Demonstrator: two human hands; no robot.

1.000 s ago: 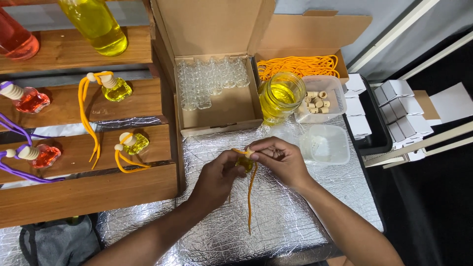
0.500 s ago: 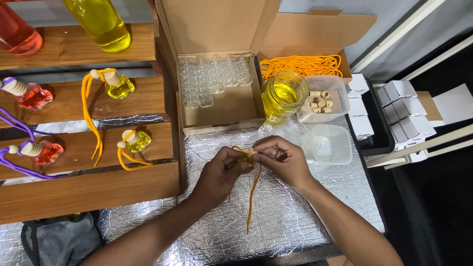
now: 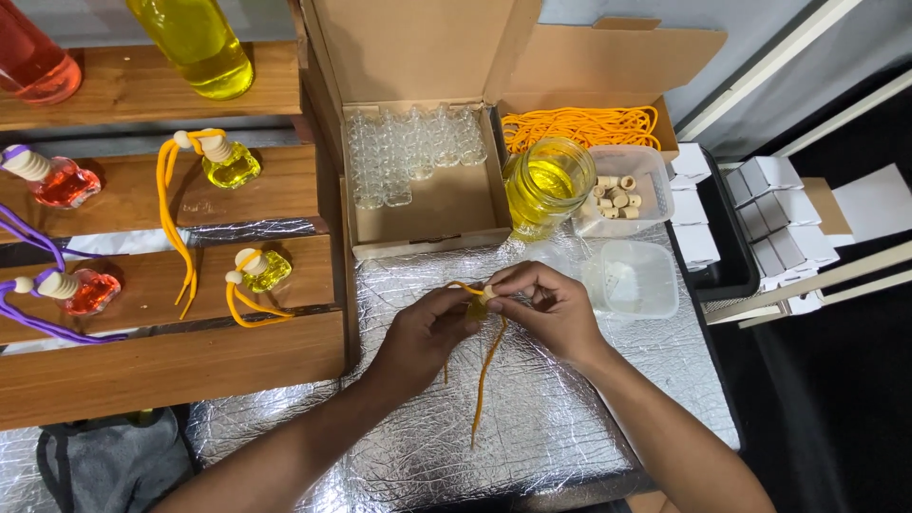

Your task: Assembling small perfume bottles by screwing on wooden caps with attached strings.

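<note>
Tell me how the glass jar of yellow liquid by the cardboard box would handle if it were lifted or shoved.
The glass jar looks well filled with yellow liquid, so probably heavy for its size. It appears open-topped, so a shove could slop liquid onto the foil-covered table. Smooth glass may be slippery and would likely break if dropped.

Bare forearms, no sleeves, unadorned
</note>
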